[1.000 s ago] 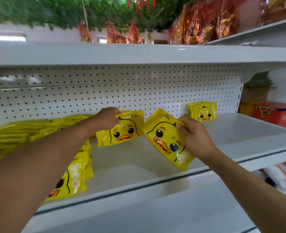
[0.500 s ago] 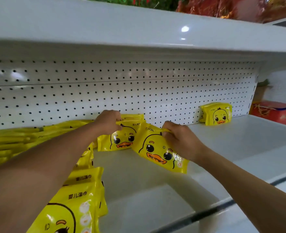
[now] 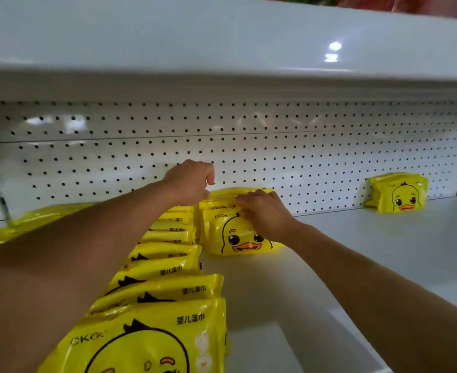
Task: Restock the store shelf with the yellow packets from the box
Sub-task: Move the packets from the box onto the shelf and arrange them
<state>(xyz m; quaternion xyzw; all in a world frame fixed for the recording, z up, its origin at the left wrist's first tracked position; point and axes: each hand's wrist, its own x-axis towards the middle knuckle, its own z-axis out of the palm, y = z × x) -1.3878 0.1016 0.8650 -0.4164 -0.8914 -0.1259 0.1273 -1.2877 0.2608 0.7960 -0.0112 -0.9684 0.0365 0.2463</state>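
View from the head camera, looking along a white shelf [image 3: 356, 265] backed by a white pegboard panel [image 3: 302, 157]. A second white shelf board [image 3: 222, 44] overhangs it from above.

Both arms reach toward the back of the shelf. The right hand [image 3: 265, 214] lies on the top edge of the front yellow packet [image 3: 238, 238] in a short row of packets standing upright against the pegboard panel; its fingers are curled over that top edge and press on it, so the hand grips the packet. The packet faces forward and shows a printed duck face with an orange beak. At least one more packet stands directly behind it, touching it.

The left hand [image 3: 192, 184] hovers just above and to the left of that row, near the pegboard panel. Its fingers are curled inward; whether they hold anything cannot be told from this angle.

To the left, a long row of yellow packets [image 3: 165, 286] runs from the back of the shelf toward the camera, each one leaning against the next, partly hidden under the left forearm. Further yellow packets [image 3: 47, 214] lie at the far left along the panel.

A separate small stack of packets [image 3: 399, 193] stands at the right end of the shelf against the panel, well apart from both hands.
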